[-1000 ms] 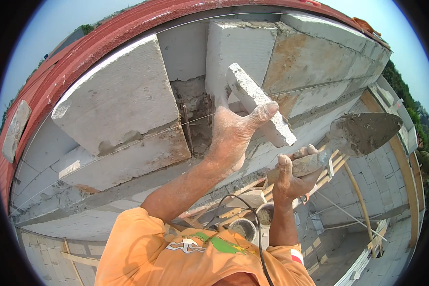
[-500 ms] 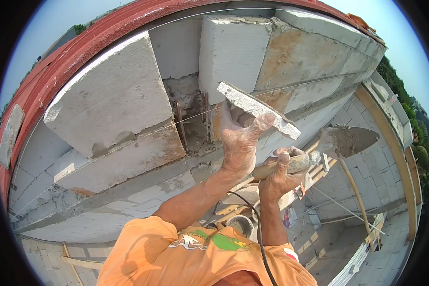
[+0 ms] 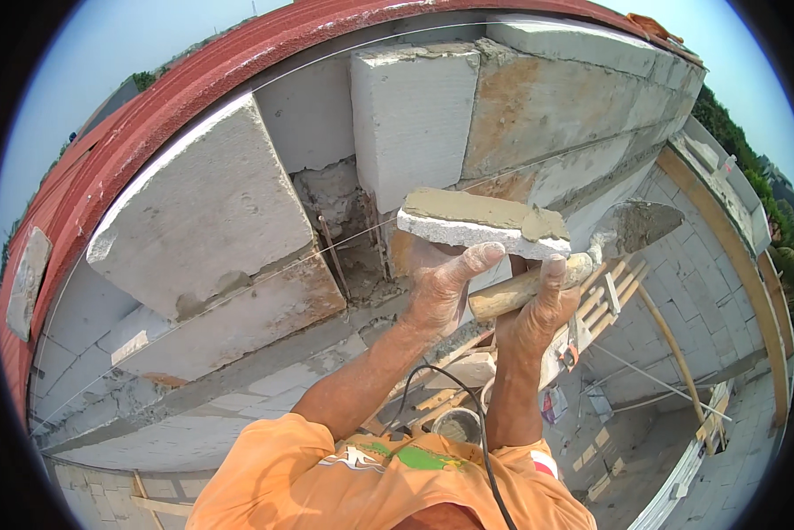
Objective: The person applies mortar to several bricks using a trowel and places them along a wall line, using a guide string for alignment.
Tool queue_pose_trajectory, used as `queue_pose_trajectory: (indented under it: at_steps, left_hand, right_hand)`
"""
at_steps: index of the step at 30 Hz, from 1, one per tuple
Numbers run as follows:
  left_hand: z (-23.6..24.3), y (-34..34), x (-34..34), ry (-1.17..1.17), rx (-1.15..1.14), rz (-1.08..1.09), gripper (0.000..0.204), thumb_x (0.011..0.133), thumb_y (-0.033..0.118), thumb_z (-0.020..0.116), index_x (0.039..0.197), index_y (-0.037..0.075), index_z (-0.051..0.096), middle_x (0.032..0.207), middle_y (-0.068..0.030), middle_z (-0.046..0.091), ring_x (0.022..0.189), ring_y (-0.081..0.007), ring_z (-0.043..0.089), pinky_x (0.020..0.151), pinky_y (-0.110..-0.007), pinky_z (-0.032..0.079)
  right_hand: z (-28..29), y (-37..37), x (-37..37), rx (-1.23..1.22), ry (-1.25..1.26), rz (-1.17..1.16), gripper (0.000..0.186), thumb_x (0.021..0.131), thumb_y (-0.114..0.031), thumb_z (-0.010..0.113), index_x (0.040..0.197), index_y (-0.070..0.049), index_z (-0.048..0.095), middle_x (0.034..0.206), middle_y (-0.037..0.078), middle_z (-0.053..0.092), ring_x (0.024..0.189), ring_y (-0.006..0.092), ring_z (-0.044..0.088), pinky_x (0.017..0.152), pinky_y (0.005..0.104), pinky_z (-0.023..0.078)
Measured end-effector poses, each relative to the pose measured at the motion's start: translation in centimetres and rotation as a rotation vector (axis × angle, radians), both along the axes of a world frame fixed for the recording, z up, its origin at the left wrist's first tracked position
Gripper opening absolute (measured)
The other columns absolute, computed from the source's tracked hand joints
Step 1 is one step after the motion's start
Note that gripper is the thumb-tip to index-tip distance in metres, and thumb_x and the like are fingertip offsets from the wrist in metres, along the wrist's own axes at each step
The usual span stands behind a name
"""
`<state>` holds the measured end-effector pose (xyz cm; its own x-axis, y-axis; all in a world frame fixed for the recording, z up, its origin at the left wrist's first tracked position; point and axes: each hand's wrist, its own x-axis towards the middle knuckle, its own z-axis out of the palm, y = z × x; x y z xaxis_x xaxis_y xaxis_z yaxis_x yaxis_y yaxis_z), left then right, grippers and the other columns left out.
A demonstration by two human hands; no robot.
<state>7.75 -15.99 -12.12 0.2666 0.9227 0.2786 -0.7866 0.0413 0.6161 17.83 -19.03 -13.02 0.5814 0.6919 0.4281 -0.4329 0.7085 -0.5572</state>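
My left hand is closed on a thin white block piece, holding it from below, nearly level; a layer of wet grey mortar covers its top. My right hand grips the wooden handle of a trowel, its thumb up close under the piece's right end; whether it touches is unclear. The mortar-smeared blade points to the right. Beyond my hands is a recess with rough mortar and thin rods, between a large left block and an upright block. A white string crosses in front of it.
A red metal roof edge runs above the wall. Below right are bamboo poles, timber boards, buckets and block walls around a lower floor. A black cable hangs by my orange shirt.
The block piece has turned from steeply slanted to nearly level, its mortared face now showing upward. My right hand has risen toward it, and the trowel has shifted left.
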Motion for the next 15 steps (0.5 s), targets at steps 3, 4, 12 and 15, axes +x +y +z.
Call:
queue_pose_trajectory:
  at_steps: [3,4,12,15]
  left_hand:
    - [0.6,-0.2,-0.3,0.025,0.121,0.098,0.058,0.079,0.014,0.086,0.126,0.002,0.054,0.114,-0.0084,0.063,0.111,-0.0207,0.060,0.102,-0.035,0.046]
    - [0.7,-0.3,-0.6,0.038,0.159,0.125,0.061,0.079,0.018,0.087,0.127,0.001,0.053,0.114,-0.0087,0.062,0.111,-0.0214,0.060,0.102,-0.035,0.045]
    - [-0.1,-2.3,-8.3,0.834,0.770,0.668,0.047,0.082,0.017,0.083,0.119,-0.004,0.063,0.117,-0.0173,0.065,0.109,-0.0247,0.063,0.096,-0.037,0.052]
    - [2.6,-0.3,-8.2,0.927,1.111,1.151,0.061,0.079,0.017,0.085,0.132,0.005,0.058,0.139,-0.0252,0.047,0.130,-0.0373,0.047,0.100,-0.045,0.048]
  right_hand:
    - [0.5,0.4,0.3,0.013,0.018,-0.013,0.054,0.087,-0.028,0.080,0.121,0.007,0.055,0.110,0.013,0.064,0.100,0.0220,0.066,0.093,0.0390,0.056]
    - [0.7,0.6,0.5,0.009,0.013,-0.022,0.054,0.087,-0.028,0.080,0.121,0.007,0.055,0.110,0.013,0.064,0.100,0.0223,0.067,0.092,0.0400,0.057]
    - [5.6,0.7,3.3,-0.078,-0.072,-0.106,0.054,0.091,-0.035,0.075,0.120,0.006,0.057,0.116,0.017,0.063,0.108,0.0260,0.066,0.091,0.0434,0.061]
    - [7.9,1.6,4.1,-0.060,-0.120,-0.019,0.053,0.091,-0.035,0.076,0.116,0.008,0.057,0.111,0.018,0.064,0.103,0.0264,0.068,0.087,0.0431,0.063]
